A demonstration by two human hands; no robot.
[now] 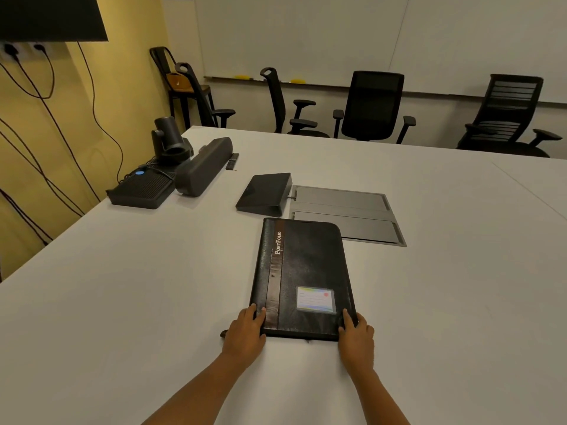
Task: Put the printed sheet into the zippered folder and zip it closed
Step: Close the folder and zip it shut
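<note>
The zippered folder point(303, 277) is laid flat and closed on the white table point(122, 302), spine to the left, "PortFolio" lettering and a label window on its cover. Its near left corner is gripped by the left hand point(244, 335), fingers curled over the edge; its near right corner is clamped likewise by the right hand point(356, 338). Just beyond the folder, a dark wedge-shaped device point(265, 193) & grey cable hatch point(343, 214) are seen. Further beyond-left: a conf. camera point(168, 139), speaker bar point(202, 167). No printed sheet is visible.
</note>
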